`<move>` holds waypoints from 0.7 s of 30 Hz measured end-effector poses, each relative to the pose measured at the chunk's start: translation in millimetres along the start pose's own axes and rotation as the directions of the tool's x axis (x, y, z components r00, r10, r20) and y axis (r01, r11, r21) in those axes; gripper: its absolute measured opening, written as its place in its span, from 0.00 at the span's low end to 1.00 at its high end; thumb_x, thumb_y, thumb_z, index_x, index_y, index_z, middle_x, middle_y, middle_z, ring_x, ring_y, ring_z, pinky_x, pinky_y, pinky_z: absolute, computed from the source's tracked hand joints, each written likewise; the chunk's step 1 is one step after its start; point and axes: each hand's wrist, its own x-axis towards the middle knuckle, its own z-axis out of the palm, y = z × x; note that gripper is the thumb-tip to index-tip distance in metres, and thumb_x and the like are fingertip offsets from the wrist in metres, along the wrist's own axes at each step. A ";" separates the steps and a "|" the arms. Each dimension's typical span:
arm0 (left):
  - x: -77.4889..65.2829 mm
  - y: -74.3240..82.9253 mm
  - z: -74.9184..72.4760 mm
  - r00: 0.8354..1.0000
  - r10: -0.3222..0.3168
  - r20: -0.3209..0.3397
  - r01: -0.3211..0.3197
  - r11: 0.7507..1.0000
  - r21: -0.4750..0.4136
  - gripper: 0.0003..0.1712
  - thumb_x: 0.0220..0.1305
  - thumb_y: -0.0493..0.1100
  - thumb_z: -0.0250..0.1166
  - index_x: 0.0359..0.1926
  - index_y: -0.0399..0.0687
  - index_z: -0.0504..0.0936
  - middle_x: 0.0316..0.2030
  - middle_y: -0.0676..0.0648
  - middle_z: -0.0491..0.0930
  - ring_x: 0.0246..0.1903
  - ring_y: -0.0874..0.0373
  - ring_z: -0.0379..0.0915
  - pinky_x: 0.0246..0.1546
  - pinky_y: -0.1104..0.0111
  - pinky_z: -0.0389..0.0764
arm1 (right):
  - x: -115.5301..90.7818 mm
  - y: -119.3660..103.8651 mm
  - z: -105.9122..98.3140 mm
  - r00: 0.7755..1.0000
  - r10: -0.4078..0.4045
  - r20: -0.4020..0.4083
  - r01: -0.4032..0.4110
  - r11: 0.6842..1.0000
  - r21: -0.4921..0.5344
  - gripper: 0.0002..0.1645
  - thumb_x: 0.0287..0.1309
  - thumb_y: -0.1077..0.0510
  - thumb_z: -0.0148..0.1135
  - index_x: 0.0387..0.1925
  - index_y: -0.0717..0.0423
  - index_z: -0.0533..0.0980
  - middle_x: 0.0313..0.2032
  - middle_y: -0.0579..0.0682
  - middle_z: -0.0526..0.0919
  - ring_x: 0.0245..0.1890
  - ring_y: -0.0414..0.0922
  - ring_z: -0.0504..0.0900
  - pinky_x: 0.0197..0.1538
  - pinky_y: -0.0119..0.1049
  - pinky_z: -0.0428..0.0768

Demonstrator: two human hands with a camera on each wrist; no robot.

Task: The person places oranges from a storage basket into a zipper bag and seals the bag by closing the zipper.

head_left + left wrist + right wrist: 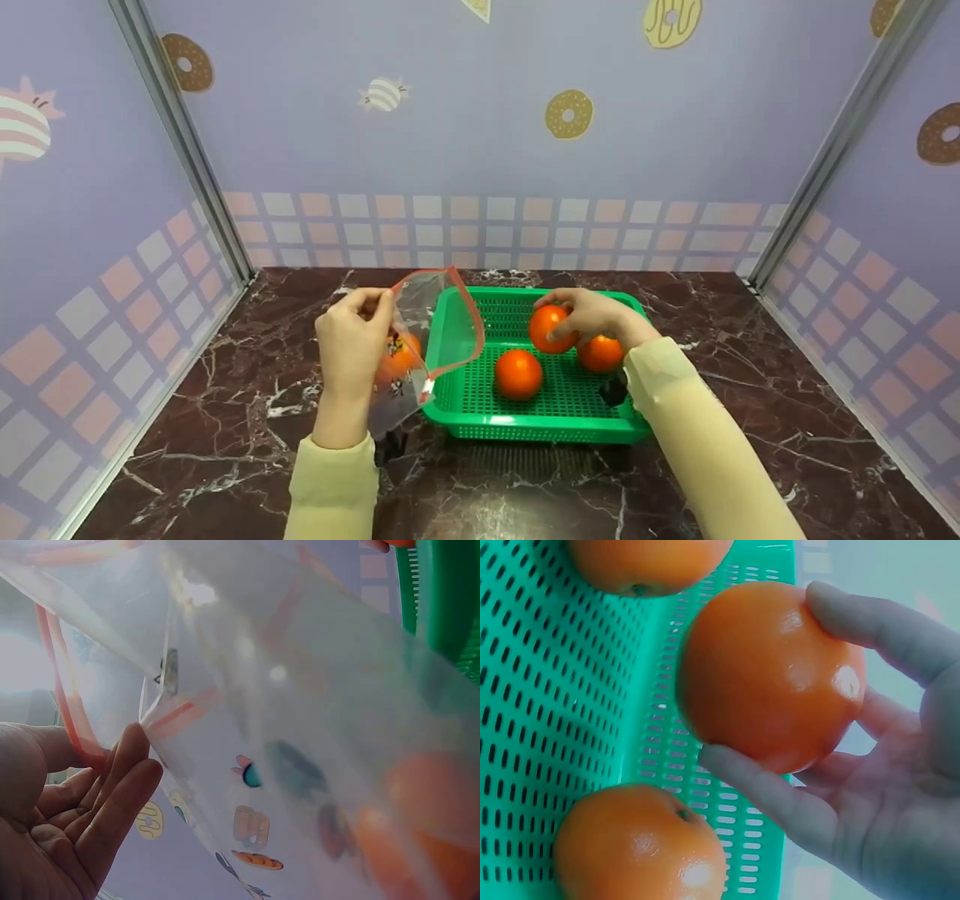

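Note:
My left hand (349, 341) pinches the red-edged mouth of a clear printed zip bag (457, 330), which gapes toward the right. Inside the bag, low down, the orange shape of a fruit (403, 354) shows through the plastic. My right hand (600, 313) grips an orange (761, 682) between thumb and fingers, above the green plastic basket (536, 429). Two more oranges lie in that basket: one orange (518, 375) near its middle, another orange (600, 355) on the right, partly covered by the right hand and wrist.
The basket stands on a dark red marbled tabletop (240, 420), with the bag overlapping its left rim in the head view. Patterned lilac panels (480, 135) enclose the table at the back and both sides, joined by metal corner posts (180, 142).

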 end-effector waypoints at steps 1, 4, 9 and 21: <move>0.2 0.3 -0.2 1.000 0.000 0.000 0.000 1.000 -0.001 0.07 0.66 0.38 0.69 0.33 0.40 0.91 0.21 0.44 0.87 0.18 0.63 0.75 0.22 0.81 0.66 | -0.6 -0.4 -0.2 1.000 -0.006 -0.003 0.006 1.000 0.018 0.36 0.59 0.61 0.72 0.69 0.44 0.73 0.65 0.63 0.71 0.53 0.53 0.79 0.48 0.45 0.85; 0.6 0.6 -0.3 1.000 -0.005 0.002 0.005 1.000 0.000 0.07 0.66 0.38 0.69 0.33 0.40 0.91 0.22 0.44 0.87 0.19 0.62 0.75 0.22 0.81 0.67 | -2.7 -2.6 -0.2 1.000 -0.022 -0.013 0.023 0.998 0.063 0.36 0.59 0.61 0.72 0.68 0.42 0.73 0.64 0.63 0.72 0.54 0.54 0.80 0.48 0.45 0.86; 0.0 1.0 -0.9 0.999 -0.027 0.020 0.027 1.000 0.001 0.08 0.66 0.40 0.69 0.33 0.40 0.91 0.22 0.45 0.87 0.19 0.62 0.75 0.22 0.80 0.68 | -5.3 -5.2 1.6 0.999 -0.040 -0.028 0.043 0.990 0.137 0.37 0.59 0.62 0.72 0.69 0.42 0.72 0.64 0.62 0.73 0.54 0.54 0.82 0.53 0.52 0.86; -0.7 2.1 -1.2 0.999 -0.033 0.029 0.033 0.999 -0.003 0.08 0.66 0.39 0.69 0.34 0.40 0.91 0.22 0.45 0.87 0.19 0.62 0.75 0.22 0.79 0.69 | -10.6 -7.9 4.1 0.994 -0.074 -0.082 0.096 0.946 0.310 0.41 0.60 0.63 0.71 0.73 0.45 0.68 0.68 0.61 0.71 0.58 0.55 0.81 0.48 0.46 0.88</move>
